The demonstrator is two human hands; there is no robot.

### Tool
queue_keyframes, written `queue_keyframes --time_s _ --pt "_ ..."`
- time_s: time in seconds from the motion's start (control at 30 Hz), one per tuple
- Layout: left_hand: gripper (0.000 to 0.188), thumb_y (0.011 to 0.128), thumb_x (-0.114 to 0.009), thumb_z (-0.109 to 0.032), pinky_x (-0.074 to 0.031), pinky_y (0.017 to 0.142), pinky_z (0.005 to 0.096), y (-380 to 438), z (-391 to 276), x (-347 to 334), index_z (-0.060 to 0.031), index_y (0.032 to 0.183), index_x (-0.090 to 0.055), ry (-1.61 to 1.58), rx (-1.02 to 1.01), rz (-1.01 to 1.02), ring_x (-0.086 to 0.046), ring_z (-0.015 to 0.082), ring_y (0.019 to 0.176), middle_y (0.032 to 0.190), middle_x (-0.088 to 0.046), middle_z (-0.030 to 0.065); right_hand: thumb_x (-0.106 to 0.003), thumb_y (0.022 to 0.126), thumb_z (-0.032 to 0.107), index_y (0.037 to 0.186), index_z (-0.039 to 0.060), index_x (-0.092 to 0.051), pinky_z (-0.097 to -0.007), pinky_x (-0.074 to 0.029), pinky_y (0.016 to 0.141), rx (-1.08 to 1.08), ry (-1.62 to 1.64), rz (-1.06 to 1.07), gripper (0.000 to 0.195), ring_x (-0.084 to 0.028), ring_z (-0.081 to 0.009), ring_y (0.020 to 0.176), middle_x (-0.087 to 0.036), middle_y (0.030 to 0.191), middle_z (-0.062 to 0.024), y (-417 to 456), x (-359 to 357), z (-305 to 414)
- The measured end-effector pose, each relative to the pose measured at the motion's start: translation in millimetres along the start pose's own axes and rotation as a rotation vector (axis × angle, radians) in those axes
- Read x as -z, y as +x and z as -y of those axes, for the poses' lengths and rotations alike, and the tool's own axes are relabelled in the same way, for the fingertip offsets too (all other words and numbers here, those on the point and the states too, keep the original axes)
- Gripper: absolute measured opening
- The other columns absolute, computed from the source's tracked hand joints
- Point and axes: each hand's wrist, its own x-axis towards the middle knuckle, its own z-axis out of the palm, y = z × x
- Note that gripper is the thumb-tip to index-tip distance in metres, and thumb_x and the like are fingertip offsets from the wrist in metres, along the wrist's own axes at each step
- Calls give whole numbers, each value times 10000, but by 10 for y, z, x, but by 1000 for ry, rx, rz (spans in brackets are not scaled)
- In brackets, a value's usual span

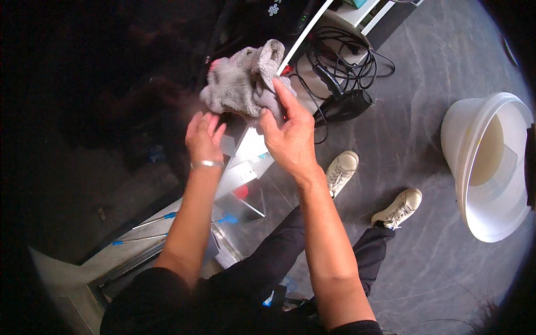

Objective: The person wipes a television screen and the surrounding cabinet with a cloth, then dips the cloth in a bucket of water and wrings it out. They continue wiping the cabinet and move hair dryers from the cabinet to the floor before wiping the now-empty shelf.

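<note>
A bunched grey terry cloth [238, 81] hangs from my right hand [291, 132], pinched between its thumb and fingers. The hand is beside the white edge [302, 39] of a piece of furniture. My left hand [205, 136] is just below the cloth and slightly blurred, its fingers apart and holding nothing. A silver bangle [207, 163] circles that wrist. Beyond the left hand spreads a dark glossy surface [125, 125] with faint reflections. Part of the cloth lies behind my right fingers.
A black hair dryer [343, 104] and a coiled black cable [364, 54] lie right of the white edge. On the grey floor [418, 268] stands a white plastic bucket [454, 138]. My white shoes [343, 169] are below. Blue-tipped metal rods [140, 239] lie at lower left.
</note>
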Motion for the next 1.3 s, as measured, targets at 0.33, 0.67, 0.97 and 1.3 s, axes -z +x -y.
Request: queue_keyframes --time_s 0.33,0.67,0.97,1.3 --pt "460 944 -405 -206 -354 989 308 309 218 -302 28 1332 -329 794 -570 489 -471 198 1147 1279 -472 122 -554 742 -7 1318 -4 -382 -356 -455 843 161 38 -30 601 -596 -351 963 -572 1075 -256 0 -83 -268" --pt "435 912 -454 -273 -429 886 322 730 194 -230 7 1244 -460 642 -319 252 -531 211 1057 1197 -540 126 -535 722 -35 1244 -2 -451 -431 -455 723 161 -290 78 530 -563 -414 798 -572 897 -258 273 -372 -236" --pt "493 910 -497 -247 -414 913 326 705 216 -420 -73 1349 -356 772 -664 236 -524 223 1080 1246 -512 163 -519 720 -20 1179 -59 -480 -411 -445 852 201 -296 208 462 -539 -435 971 -549 1052 -292 249 -413 -55" --pt "603 903 -372 -505 -439 863 389 1233 238 -338 28 1120 -551 1034 -378 -7 -533 381 1068 1134 -567 252 -518 740 29 1145 -54 -529 -427 -443 880 214 -584 433 413 -528 -417 1026 -538 1120 -287 399 -684 -202"
